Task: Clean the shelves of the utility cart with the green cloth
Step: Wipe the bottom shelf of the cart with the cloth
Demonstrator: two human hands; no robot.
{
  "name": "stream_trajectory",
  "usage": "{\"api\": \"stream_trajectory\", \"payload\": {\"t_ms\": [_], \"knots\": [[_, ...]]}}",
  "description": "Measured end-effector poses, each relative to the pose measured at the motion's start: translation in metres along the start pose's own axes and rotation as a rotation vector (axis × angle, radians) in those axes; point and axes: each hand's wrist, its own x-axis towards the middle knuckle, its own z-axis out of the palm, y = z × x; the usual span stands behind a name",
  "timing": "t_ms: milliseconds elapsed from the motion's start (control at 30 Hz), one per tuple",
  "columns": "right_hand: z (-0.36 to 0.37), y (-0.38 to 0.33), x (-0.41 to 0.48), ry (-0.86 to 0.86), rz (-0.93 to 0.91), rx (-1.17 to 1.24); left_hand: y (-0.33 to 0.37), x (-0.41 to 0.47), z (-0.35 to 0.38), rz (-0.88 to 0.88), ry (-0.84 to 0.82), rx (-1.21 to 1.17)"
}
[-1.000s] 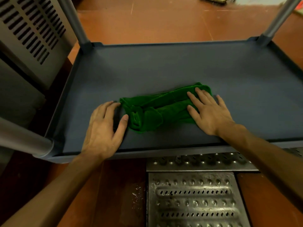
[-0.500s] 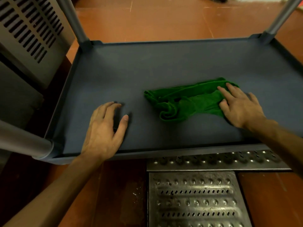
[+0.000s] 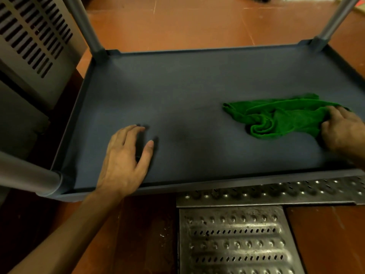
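Shelf of the utility cart: dark blue-grey tray with a raised rim, seen from above and from the front edge. Round grey uprights at three corners: far-left post, far-right post, near-left post.

Green cloth: crumpled and bunched, lying on the right half of the shelf, nearer the front rim than the back. Rolled fold at its front-left end. Well apart from the left hand.

Left hand: flat, palm down on the shelf at the front left. Fingers straight and close together, thumb spread to the right, wrist crossing the front rim. Holding nothing.

Right hand: at the right edge of the view, partly cut off. Fingers bent over the right end of the green cloth, thumb on its front edge, gripping the fabric and pressing it against the shelf.

Around the cart: red-brown tiled floor. Just in front of the front rim, a perforated metal grate set into the floor. Beside the cart on the left, a grey vent panel with rows of slots.
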Motion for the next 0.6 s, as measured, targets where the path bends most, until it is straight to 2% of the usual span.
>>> {"api": "stream_trajectory", "payload": {"t_ms": [167,333,600], "knots": [[0.020,0.017,0.021,-0.013,0.058,0.097,0.002,0.000,0.000,0.012,-0.014,0.016],[-0.020,-0.054,-0.011,0.018,0.176,0.364,0.005,0.000,0.001,0.027,-0.025,0.030],[-0.023,-0.098,-0.022,0.111,0.201,0.310,0.008,0.001,0.003,0.054,-0.027,0.062]]}}
